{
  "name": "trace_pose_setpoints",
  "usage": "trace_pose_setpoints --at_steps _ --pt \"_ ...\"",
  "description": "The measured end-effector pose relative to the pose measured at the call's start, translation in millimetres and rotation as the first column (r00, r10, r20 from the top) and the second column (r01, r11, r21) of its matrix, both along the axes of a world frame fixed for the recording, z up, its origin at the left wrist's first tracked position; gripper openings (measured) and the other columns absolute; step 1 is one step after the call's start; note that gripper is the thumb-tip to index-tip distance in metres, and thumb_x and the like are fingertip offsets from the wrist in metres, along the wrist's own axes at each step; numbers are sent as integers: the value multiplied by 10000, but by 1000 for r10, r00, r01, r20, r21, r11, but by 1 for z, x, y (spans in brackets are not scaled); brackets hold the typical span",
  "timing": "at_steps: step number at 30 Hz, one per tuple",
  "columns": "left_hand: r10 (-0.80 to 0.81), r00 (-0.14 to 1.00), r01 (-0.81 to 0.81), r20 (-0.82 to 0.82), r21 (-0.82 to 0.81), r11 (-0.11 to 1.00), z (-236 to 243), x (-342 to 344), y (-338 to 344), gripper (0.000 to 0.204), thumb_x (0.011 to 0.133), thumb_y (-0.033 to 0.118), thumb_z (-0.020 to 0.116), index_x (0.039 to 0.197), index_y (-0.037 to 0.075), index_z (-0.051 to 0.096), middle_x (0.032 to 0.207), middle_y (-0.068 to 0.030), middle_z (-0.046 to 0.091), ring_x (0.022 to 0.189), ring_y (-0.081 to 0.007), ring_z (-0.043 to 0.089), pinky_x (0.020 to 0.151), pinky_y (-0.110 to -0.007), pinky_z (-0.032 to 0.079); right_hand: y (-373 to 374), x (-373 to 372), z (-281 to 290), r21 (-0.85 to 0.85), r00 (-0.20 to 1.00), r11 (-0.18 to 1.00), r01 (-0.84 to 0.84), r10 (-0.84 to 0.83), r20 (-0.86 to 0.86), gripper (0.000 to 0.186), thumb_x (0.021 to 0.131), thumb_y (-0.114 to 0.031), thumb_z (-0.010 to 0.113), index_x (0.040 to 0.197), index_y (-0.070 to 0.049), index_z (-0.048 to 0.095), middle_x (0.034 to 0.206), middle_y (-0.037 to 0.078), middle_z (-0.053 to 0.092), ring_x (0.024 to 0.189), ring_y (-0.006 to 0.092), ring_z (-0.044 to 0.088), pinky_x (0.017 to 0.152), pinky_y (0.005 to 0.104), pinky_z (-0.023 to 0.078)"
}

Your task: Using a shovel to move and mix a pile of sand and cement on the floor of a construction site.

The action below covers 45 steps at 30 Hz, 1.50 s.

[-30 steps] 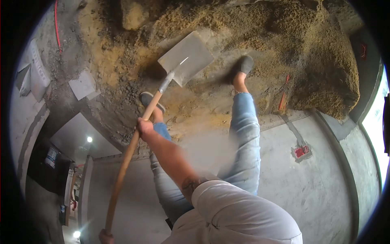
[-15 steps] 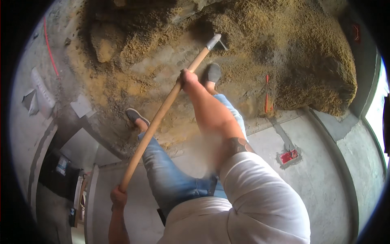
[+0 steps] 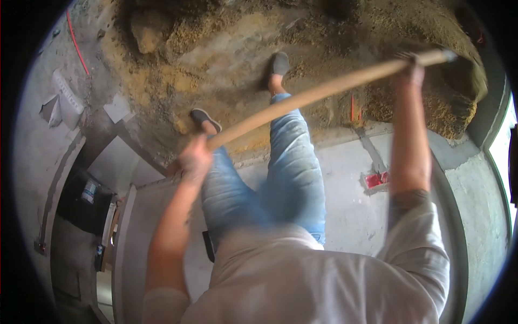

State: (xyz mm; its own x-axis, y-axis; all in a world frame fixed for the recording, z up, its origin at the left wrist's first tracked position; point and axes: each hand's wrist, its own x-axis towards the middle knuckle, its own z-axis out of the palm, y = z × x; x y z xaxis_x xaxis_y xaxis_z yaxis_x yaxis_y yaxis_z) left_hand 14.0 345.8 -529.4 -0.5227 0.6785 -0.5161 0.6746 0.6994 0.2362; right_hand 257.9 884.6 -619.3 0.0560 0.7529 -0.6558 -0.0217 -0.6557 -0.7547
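Your shovel (image 3: pixel 302 98) lies slantwise across the upper half of the view, in front of your legs, its long axis running from the lower left up to the right. The wooden handle (image 3: pixel 345 82) ends near your left hand (image 3: pixel 195 156), while the metal socket (image 3: pixel 449 55) points toward the far right, over the heap of sand (image 3: pixel 440 110); the blade is too blurred to make out. Your left fingers are clamped on the handle near its rear end, your right hand (image 3: pixel 412 71) is wrapped around it just short of the socket, and blur hides the single fingers of both.

You stand on a rough floor (image 3: pixel 216 56) of brown, sandy earth, both grey shoes (image 3: pixel 280 63) on it. Nearer you is smooth grey concrete with a red box (image 3: pixel 376 180) set into it; a white sack (image 3: pixel 67 100) and a red tube (image 3: pixel 76 43) are off to the left.

Half a second ago the socket was near the top middle, beside your right shoe; it has since swung well to the right, your right hand going with it, and your left hand has risen from the lower left
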Motion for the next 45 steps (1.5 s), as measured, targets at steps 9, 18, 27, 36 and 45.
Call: trace_pose_setpoints --at_steps 9,18,27,36,45 --pt "-14 804 75 594 -77 994 -94 59 81 235 635 150 678 833 59 591 856 -150 626 826 -324 603 743 -411 458 18 123 170 221 971 969 111 -59 -230 97 774 -115 509 716 -101 432 660 11 405 620 155 420 614 300 397" --pt "105 941 -41 323 -199 979 -22 -36 -221 199 734 133 631 887 24 566 799 -220 594 801 -399 575 664 -444 460 -207 -44 -9 -177 964 973 149 -104 243 127 804 -147 583 847 -44 521 694 88 519 669 263 548 645 413 494" --pt "286 947 -76 148 -760 645 223 -69 -475 82 694 95 612 736 25 611 701 -168 613 695 -360 607 630 -429 476 -665 -121 -272 -730 937 653 -203 346 49 443 714 -270 679 1045 4 573 946 126 617 862 252 600 795 357 483" --pt "379 910 -321 -168 -863 389 282 -77 -389 90 661 23 606 744 -12 599 717 -188 624 703 -342 619 652 -396 488 -625 -220 -154 -849 985 513 -127 -33 -167 114 802 -102 540 843 -7 490 644 93 499 532 241 525 489 396 483" --pt "203 979 -161 -11 -656 738 138 -68 -209 53 701 69 581 718 20 592 649 -195 589 663 -396 594 599 -461 461 -367 -164 -220 -661 999 749 43 -34 26 171 796 -190 580 804 -33 513 592 75 505 471 210 503 439 378 458"
